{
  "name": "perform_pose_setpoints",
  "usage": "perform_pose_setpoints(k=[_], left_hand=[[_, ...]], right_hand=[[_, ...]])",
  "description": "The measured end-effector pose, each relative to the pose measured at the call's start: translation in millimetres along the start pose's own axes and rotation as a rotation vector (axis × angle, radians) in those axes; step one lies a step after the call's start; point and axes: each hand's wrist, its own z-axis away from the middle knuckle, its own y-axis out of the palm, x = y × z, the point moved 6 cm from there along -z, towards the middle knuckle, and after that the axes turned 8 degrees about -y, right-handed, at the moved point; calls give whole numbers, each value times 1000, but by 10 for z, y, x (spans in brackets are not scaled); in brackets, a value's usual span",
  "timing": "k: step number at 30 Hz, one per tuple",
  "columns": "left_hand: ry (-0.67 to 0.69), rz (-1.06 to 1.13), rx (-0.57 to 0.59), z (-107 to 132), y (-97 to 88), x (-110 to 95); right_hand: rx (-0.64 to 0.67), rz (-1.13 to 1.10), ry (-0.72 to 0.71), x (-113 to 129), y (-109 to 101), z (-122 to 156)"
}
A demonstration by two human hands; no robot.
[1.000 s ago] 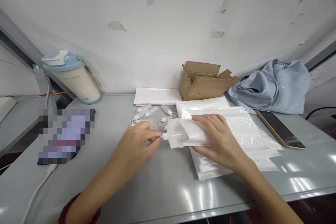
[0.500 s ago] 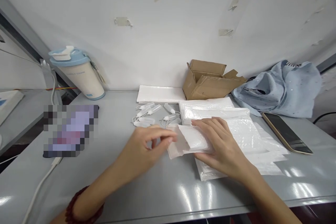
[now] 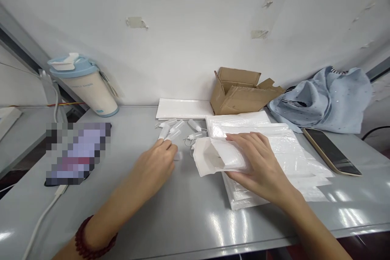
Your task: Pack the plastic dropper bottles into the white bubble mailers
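Observation:
My right hand (image 3: 256, 162) is wrapped around a white bubble mailer (image 3: 227, 155), fingers on top and thumb below. The mailer's mouth gapes toward the left, with its flap spread out. My left hand (image 3: 160, 160) is down at the tabletop with its fingers curled together. From under it pokes the clear end of a small plastic bottle (image 3: 178, 155), which the fingers seem to pinch; they hide most of it. Several more small translucent squeeze bottles (image 3: 175, 134) with thin loops lie just beyond the fingertips. Under my right hand lies a pile of bubble mailers (image 3: 283, 146).
An open cardboard box (image 3: 246, 99) and flat white sheets (image 3: 184, 109) sit against the wall. A tumbler (image 3: 88, 89) and a blurred-out phone (image 3: 81, 152) with a cable (image 3: 39, 223) are on the left. Blue cloth (image 3: 329, 101) and another phone (image 3: 332, 152) occupy the right.
My left hand has left the mailer's mouth and moved left and down onto the small bottles. The mailer's mouth is wider now, while my right hand keeps its hold.

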Motion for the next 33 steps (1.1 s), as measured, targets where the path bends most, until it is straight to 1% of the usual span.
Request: perform_pose_setpoints(k=[2,5,7,9,12,13,15,19,21,23,25,28,30,33], left_hand=[[9,243,-108,46,-173,16],[-19,662,-270,137,-454,107],[3,898,-311,190,-552,108],[46,1071,-272,214,-542,37],[92,1213,-133,218,-393,-130],[96,1229,-109,219,-345,-173],[84,1240,-107,224,-283,-215],[8,1294,-155,226,-240,-179],[-9,1302,-167,219,-224,-171],[-4,1259,-144,208,-191,-202],[11,1141,-107,201,-156,-256],[37,952,-107,205,-155,-303],[4,950,-123,203,-173,-276],[-92,1018,-148,191,-194,-199]], right_hand=[[3,1,4,-6,11,1],[2,9,16,-25,18,10],[-10,22,29,-41,8,21],[-31,32,42,-54,-11,31],[-62,38,56,-63,-35,35],[-67,42,57,-62,-37,33],[-64,53,54,-55,-31,25],[-51,55,37,-38,-14,17],[-55,50,38,-34,-14,15],[-56,49,34,-25,-13,11],[-49,52,26,-12,-4,6],[-32,48,21,-1,15,6],[-31,35,24,0,15,11],[-45,21,35,-5,-5,18]])
